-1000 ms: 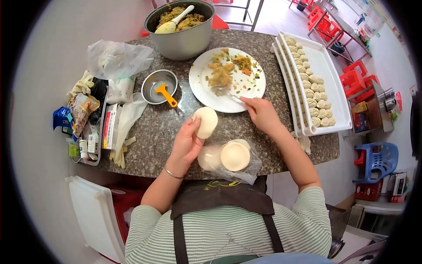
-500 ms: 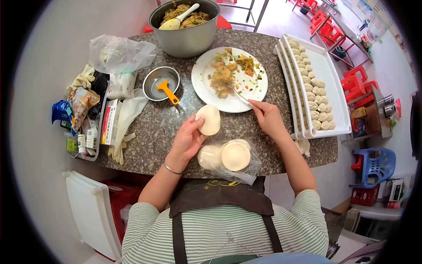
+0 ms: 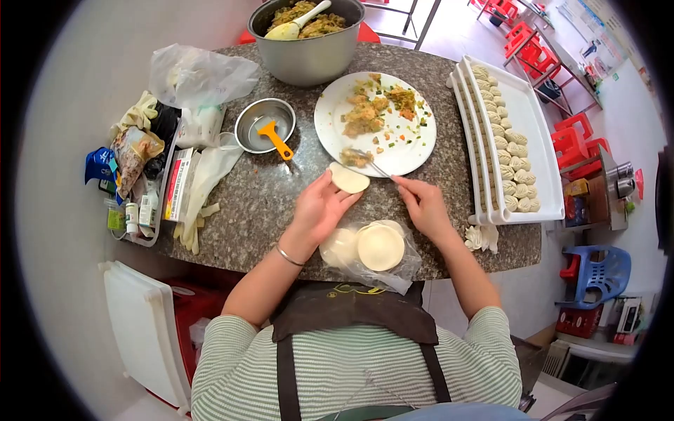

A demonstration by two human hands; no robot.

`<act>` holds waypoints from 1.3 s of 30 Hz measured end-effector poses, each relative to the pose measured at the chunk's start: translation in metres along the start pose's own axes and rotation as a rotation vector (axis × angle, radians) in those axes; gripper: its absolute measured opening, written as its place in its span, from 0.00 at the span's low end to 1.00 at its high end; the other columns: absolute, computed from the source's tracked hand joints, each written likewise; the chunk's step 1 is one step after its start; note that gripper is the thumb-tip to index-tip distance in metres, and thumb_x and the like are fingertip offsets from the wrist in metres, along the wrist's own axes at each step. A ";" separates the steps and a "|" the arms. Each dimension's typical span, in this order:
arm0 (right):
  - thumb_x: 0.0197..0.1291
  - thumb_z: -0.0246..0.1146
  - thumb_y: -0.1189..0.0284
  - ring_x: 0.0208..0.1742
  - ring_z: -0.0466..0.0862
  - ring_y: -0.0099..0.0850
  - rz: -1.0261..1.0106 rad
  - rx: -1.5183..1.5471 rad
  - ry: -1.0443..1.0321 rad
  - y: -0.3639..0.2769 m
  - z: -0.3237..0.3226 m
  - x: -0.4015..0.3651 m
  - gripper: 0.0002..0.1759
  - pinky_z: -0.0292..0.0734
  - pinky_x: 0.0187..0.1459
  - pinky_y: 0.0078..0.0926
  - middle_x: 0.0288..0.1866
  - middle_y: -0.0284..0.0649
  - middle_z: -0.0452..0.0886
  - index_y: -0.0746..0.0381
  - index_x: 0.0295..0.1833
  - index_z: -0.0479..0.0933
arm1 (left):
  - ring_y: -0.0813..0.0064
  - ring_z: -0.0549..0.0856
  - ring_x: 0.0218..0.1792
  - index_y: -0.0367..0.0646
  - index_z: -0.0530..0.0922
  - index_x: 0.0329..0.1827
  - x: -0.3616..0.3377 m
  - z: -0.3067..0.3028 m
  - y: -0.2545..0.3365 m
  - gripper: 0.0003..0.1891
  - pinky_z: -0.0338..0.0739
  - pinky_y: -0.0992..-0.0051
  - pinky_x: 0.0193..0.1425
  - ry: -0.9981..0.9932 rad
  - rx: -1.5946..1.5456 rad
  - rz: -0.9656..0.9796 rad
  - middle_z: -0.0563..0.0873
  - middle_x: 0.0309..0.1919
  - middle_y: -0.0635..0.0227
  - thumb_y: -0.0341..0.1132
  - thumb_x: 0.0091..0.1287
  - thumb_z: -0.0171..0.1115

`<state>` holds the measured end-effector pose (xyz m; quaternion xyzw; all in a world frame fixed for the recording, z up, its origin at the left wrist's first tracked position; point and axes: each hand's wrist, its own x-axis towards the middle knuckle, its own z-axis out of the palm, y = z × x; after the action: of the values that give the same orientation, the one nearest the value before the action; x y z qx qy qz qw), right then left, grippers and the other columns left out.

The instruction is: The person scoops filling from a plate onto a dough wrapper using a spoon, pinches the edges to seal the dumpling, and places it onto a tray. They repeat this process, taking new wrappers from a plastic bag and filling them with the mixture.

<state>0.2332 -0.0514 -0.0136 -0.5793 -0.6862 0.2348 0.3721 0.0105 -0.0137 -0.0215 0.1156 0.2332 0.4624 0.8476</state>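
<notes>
Left hand (image 3: 319,212): smooth dough disc (image 3: 349,179); right hand (image 3: 427,209): slim metal utensil (image 3: 380,170).

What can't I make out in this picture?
All in the head view:
Utensil tip: covered by filling.
Wrapper underside: faces away from the camera.
Contents of lower trays: mostly hidden by the top tray.
Writing on wall posters: too small.
Far pot rim: cut off by the picture's top.

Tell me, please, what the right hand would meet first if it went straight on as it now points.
Beyond the metal utensil it holds, the right hand would probably meet the white plate first, at its near rim, though it may pass above.
</notes>
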 end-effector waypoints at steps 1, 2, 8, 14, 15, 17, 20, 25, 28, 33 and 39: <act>0.60 0.60 0.79 0.30 0.82 0.41 0.000 0.001 -0.010 -0.005 0.002 -0.007 0.14 0.76 0.34 0.32 0.31 0.49 0.82 0.62 0.52 0.82 | 0.54 0.69 0.68 0.31 0.61 0.67 0.000 0.004 0.002 0.22 0.60 0.54 0.74 0.007 -0.006 0.004 0.71 0.65 0.51 0.39 0.78 0.40; 0.60 0.60 0.79 0.29 0.82 0.40 -0.020 -0.026 -0.035 -0.009 0.003 -0.014 0.15 0.76 0.33 0.31 0.31 0.49 0.82 0.62 0.53 0.81 | 0.56 0.69 0.68 0.31 0.61 0.67 0.000 0.007 0.003 0.22 0.60 0.54 0.74 0.006 0.004 0.010 0.71 0.65 0.51 0.39 0.78 0.40; 0.61 0.60 0.79 0.29 0.81 0.37 0.051 0.013 0.062 -0.006 -0.010 -0.020 0.15 0.75 0.33 0.30 0.30 0.47 0.81 0.62 0.54 0.81 | 0.60 0.71 0.67 0.32 0.61 0.67 -0.001 0.010 -0.004 0.22 0.64 0.58 0.73 0.038 0.074 0.084 0.71 0.65 0.52 0.40 0.78 0.41; 0.62 0.60 0.78 0.29 0.81 0.39 0.004 -0.012 0.036 -0.007 0.000 -0.028 0.16 0.75 0.33 0.31 0.31 0.48 0.82 0.62 0.55 0.80 | 0.62 0.74 0.64 0.34 0.63 0.65 -0.002 0.009 -0.014 0.20 0.65 0.58 0.72 0.096 0.035 0.112 0.73 0.63 0.56 0.38 0.78 0.42; 0.62 0.60 0.78 0.29 0.81 0.39 0.034 0.005 -0.047 -0.019 -0.001 -0.030 0.16 0.75 0.33 0.31 0.32 0.48 0.82 0.62 0.55 0.80 | 0.62 0.74 0.64 0.34 0.63 0.65 -0.004 0.008 -0.013 0.20 0.65 0.58 0.72 0.103 0.033 0.117 0.73 0.63 0.56 0.38 0.78 0.42; 0.62 0.60 0.77 0.27 0.81 0.37 0.044 -0.006 -0.080 -0.025 -0.003 -0.030 0.15 0.75 0.32 0.29 0.31 0.46 0.82 0.61 0.55 0.81 | 0.62 0.75 0.64 0.34 0.64 0.65 -0.006 0.008 -0.012 0.20 0.67 0.58 0.70 0.111 0.081 0.136 0.74 0.62 0.56 0.39 0.78 0.42; 0.62 0.60 0.77 0.26 0.79 0.33 0.103 0.203 -0.006 -0.018 -0.007 -0.030 0.16 0.73 0.31 0.27 0.28 0.43 0.81 0.61 0.55 0.81 | 0.63 0.76 0.63 0.34 0.65 0.64 -0.011 0.011 -0.001 0.20 0.71 0.60 0.68 0.118 0.087 0.131 0.75 0.62 0.56 0.40 0.78 0.41; 0.60 0.61 0.78 0.23 0.73 0.24 -0.074 -0.004 -0.005 -0.031 -0.020 -0.018 0.16 0.69 0.27 0.24 0.24 0.37 0.75 0.59 0.55 0.81 | 0.63 0.77 0.63 0.33 0.66 0.64 -0.004 0.023 0.016 0.23 0.74 0.63 0.66 0.044 0.182 0.099 0.75 0.62 0.56 0.44 0.79 0.40; 0.60 0.62 0.79 0.24 0.72 0.25 -0.104 -0.078 -0.060 -0.026 -0.021 -0.014 0.16 0.68 0.27 0.25 0.23 0.36 0.73 0.59 0.54 0.81 | 0.62 0.76 0.63 0.32 0.62 0.66 0.002 0.027 0.020 0.24 0.75 0.63 0.66 -0.034 0.231 0.091 0.74 0.63 0.54 0.45 0.79 0.36; 0.61 0.61 0.77 0.26 0.75 0.31 0.089 -0.005 0.103 0.009 -0.029 0.003 0.15 0.71 0.32 0.26 0.27 0.38 0.74 0.59 0.53 0.82 | 0.63 0.77 0.62 0.33 0.60 0.69 0.017 0.036 0.031 0.27 0.75 0.64 0.66 -0.108 0.290 0.138 0.74 0.63 0.56 0.48 0.79 0.36; 0.61 0.62 0.76 0.33 0.78 0.31 -0.157 -0.261 0.258 0.026 -0.021 0.027 0.12 0.72 0.40 0.24 0.36 0.38 0.76 0.61 0.50 0.82 | 0.71 0.80 0.58 0.36 0.59 0.71 0.037 0.054 0.022 0.31 0.79 0.76 0.60 -0.237 0.470 0.246 0.76 0.59 0.60 0.23 0.66 0.60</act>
<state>0.2645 -0.0215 -0.0135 -0.5927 -0.7004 0.0379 0.3959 0.0391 0.0300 0.0238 0.3894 0.2176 0.4784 0.7564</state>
